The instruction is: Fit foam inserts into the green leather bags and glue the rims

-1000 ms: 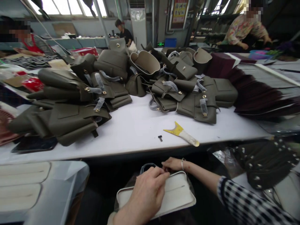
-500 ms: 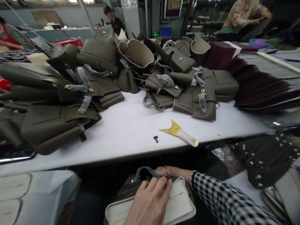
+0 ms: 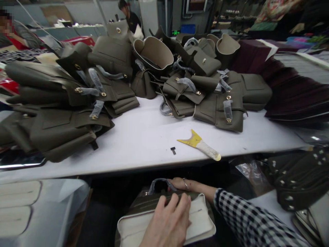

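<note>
Low in front of me is a dark olive handbag (image 3: 146, 202) with a cream, round-cornered panel (image 3: 138, 223) facing up at its near side. My left hand (image 3: 169, 219) lies over this panel, its fingers bent and closed on the panel's far edge. Behind it, my right hand (image 3: 178, 184), with a bracelet at the wrist, reaches in from the right. Its fingers are closed at the bag's plastic-wrapped handle (image 3: 156, 185), and the fingertips are partly hidden.
Across the white table (image 3: 146, 137) lie several olive handbags (image 3: 223, 106). A yellow-and-white forked template (image 3: 200, 144) and a small black piece (image 3: 173, 150) are near its edge. Left stands a plastic bin (image 3: 61, 209) with cream panels; right, stacked dark pieces (image 3: 290, 89). People work behind.
The view has shifted slightly. My left fingers have spread a little along the panel's edge, and my right hand has moved slightly at the handle.
</note>
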